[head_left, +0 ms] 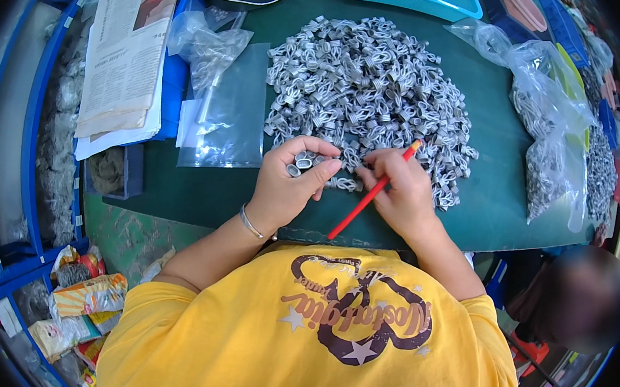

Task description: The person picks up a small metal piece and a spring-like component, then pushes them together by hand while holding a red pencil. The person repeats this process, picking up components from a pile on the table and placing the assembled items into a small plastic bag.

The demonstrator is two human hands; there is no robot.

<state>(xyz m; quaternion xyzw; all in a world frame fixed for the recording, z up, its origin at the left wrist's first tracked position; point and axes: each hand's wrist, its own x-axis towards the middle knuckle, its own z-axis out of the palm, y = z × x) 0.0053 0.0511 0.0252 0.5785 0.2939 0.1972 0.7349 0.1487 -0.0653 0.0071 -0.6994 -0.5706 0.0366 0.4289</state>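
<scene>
A few small grey clips are cupped in the curled left hand. A red pencil is gripped in the closed right hand. Beyond both hands, a heap of clips is spread on the green bench.

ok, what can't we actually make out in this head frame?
- Head view, left hand: its curled fingers hide how many small grey metal pieces it holds.
- Right hand: the red pencil runs under the fingers, grip unclear.
- Blue basket: cut off by the top edge.
- Pile of metal pieces: single shapes too small.
</scene>
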